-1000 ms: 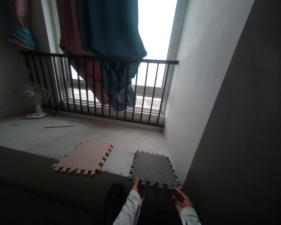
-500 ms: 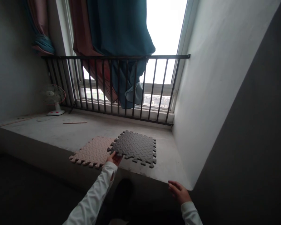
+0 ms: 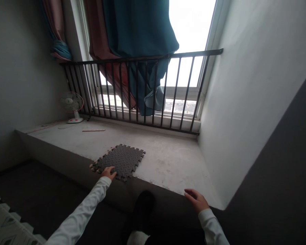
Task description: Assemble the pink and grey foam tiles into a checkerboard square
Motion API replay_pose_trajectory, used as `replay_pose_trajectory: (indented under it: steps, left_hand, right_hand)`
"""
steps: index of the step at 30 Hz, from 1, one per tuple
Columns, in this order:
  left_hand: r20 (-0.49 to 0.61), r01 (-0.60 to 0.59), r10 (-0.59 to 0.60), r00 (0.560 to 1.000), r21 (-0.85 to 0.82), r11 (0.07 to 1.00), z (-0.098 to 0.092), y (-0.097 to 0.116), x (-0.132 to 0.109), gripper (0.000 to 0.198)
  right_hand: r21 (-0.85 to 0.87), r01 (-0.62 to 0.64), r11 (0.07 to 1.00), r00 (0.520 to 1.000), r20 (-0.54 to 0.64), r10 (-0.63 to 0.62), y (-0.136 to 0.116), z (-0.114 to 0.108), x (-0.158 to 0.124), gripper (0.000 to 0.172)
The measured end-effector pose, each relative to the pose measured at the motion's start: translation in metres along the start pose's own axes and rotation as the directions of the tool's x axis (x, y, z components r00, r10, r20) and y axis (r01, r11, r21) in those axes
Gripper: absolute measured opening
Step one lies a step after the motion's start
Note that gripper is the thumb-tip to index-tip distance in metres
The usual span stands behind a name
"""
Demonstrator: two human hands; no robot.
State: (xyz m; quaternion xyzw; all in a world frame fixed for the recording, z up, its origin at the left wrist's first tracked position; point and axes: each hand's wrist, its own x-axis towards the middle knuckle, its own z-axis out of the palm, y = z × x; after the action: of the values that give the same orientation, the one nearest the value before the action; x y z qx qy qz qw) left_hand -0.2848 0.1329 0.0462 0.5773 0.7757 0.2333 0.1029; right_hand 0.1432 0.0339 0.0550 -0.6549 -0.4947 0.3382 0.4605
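Well, the left hand's fingers (image 3: 109, 172) lie across the near edge of a dark gray foam tile (image 3: 119, 162), with no clear grip on it. The tile sits just ahead of them, squarish, without an obvious long axis. The right hand (image 3: 197, 200), open and empty, is farther off, near the concrete ledge (image 3: 163, 160). One peach tile (image 3: 93, 167) peeks from beneath: two tiles altogether.
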Motion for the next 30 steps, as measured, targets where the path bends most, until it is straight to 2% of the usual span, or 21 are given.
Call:
replay_pose_trajectory:
  steps: [2, 3, 5, 8, 11, 17, 30]
  left_hand:
    - [0.155, -0.130, 0.107, 0.982, 0.151, 0.980, 0.017, 0.018, -0.014, 0.034]
    - [0.226, -0.170, 0.123, 0.966, 0.201, 0.965, 0.024, 0.028, -0.019, 0.038]
    - [0.301, -0.193, 0.100, 0.948, 0.296, 0.935, 0.034, 0.045, -0.028, 0.047]
    - [0.301, -0.184, 0.066, 0.952, 0.386, 0.904, 0.041, 0.061, -0.036, 0.049]
    - [0.271, -0.171, 0.056, 0.961, 0.425, 0.889, 0.043, 0.068, -0.038, 0.044]
    - [0.272, -0.151, 0.027, 0.962, 0.446, 0.882, 0.041, 0.073, -0.030, 0.029]
    - [0.299, -0.054, -0.088, 0.950, 0.434, 0.899, 0.036, 0.076, -0.009, 0.028]
  right_hand:
    - [-0.045, 0.023, 0.999, 1.000, 0.003, -0.023, -0.002, 0.001, 0.002, 0.029]
    - [-0.070, 0.029, 0.997, 1.000, 0.007, -0.029, -0.002, 0.002, 0.003, 0.029]
    - [-0.109, 0.027, 0.994, 1.000, 0.014, -0.026, 0.001, 0.003, 0.002, 0.027]
    - [-0.155, 0.004, 0.988, 1.000, 0.029, 0.001, 0.009, 0.002, -0.003, 0.024]
    - [-0.187, -0.017, 0.982, 0.999, 0.033, 0.024, 0.016, 0.000, -0.009, 0.022]
    - [-0.262, -0.034, 0.964, 0.999, 0.003, 0.036, 0.016, -0.004, -0.016, 0.022]
    - [-0.400, -0.057, 0.915, 0.998, -0.020, 0.053, 0.006, -0.007, -0.021, 0.022]
